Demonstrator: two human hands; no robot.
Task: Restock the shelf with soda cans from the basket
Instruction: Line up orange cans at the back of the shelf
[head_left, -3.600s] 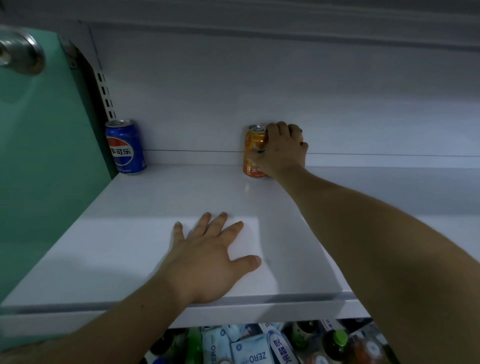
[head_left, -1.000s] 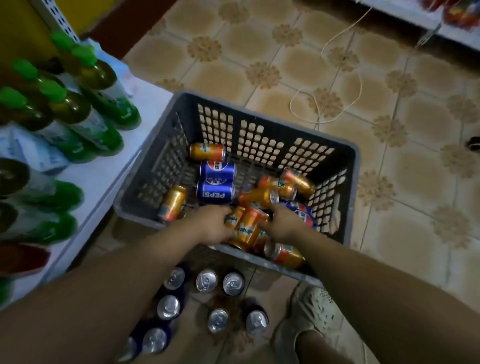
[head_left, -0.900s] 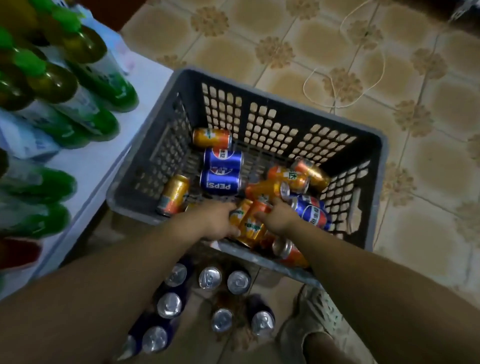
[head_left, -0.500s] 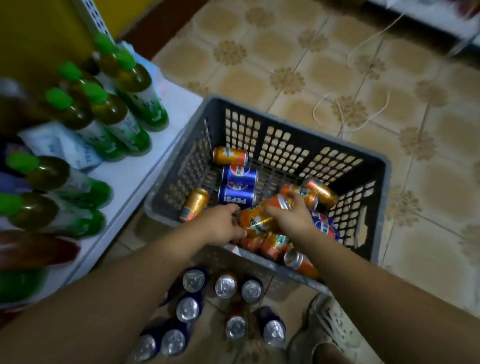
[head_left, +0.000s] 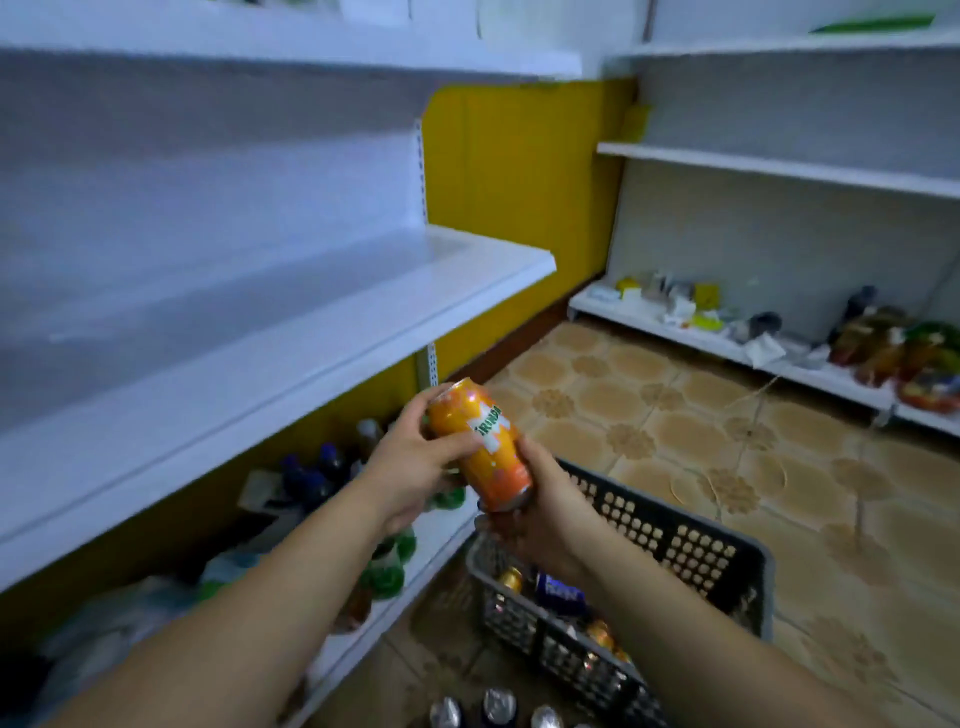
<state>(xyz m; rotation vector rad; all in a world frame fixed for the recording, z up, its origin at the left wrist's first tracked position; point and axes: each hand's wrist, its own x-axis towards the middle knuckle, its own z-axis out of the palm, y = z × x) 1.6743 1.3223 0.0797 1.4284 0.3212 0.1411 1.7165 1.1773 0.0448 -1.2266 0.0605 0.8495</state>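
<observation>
Both hands held one orange Mirinda can (head_left: 480, 444), which was tilted in the air above the near corner of the grey basket (head_left: 727, 551) and just before the front edge of the white shelf (head_left: 291, 332). The left hand (head_left: 410, 467) had its fingers and thumb wrapped round the upper half. The right hand (head_left: 540, 514) cupped the lower end, with the fingers curled under the base. More soda cans (head_left: 561, 592) lay in the basket. To do this step well, it seemed best to turn the can upright first, with the label facing outward. One hand could then carry it over the edge and set it flat, deep on the shelf, so that later cans would have room in front. The smooth wall of the can probably asked for a firm hold.
</observation>
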